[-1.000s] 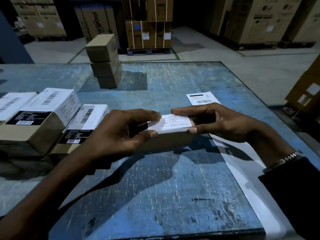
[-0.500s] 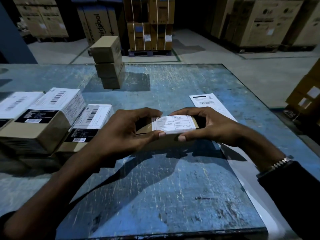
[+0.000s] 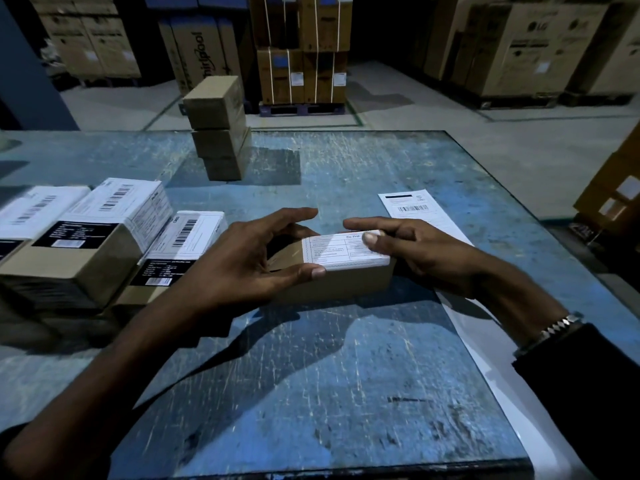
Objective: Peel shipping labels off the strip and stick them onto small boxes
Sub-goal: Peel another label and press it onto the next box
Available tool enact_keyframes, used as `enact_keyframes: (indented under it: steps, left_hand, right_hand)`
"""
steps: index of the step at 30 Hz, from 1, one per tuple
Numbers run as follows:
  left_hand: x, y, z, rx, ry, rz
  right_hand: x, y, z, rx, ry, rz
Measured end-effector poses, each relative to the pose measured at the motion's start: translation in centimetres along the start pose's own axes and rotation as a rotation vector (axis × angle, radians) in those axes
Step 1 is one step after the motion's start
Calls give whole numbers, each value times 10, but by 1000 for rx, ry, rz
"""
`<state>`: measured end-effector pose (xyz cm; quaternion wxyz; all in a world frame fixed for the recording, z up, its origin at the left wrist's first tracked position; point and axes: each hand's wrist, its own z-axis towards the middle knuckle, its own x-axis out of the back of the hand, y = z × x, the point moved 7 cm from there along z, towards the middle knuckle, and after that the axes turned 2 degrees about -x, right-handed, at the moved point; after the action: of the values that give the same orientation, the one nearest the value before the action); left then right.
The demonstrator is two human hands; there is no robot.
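Small brown cardboard box (image 3: 332, 289) sits between both hands on the scratched blue surface (image 3: 311, 393), long axis left-right. Left hand (image 3: 242, 265) grips its left end; right hand (image 3: 415, 251) fingers press the white printed label (image 3: 343, 254) on top.

Two bare hands show, the left hand (image 3: 239, 268) and the right hand (image 3: 412, 251), with short, plain nails and no rings to be seen. The left forearm (image 3: 114, 368) is bare along its length, with a dark sleeve edge at the frame's lower left corner. The right wrist wears a silver metal link bracelet (image 3: 554, 329), just above the cuff of a dark long sleeve (image 3: 588, 393).
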<state>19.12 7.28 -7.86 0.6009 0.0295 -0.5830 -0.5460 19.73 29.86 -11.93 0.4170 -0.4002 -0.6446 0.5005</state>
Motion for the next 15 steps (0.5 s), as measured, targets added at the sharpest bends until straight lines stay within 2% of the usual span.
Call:
enact_keyframes:
  steps: [8,12,15]
  left_hand:
    - [0,-3,1,7,15,9]
    - [0,-3,0,2,9,21]
    - [-1,-2,0,-28,39,24]
  right_hand:
    - [-5,-1,10,30,124,317]
    - [-5,4,13,23,178,319]
    - [-5,6,10,13,101,255]
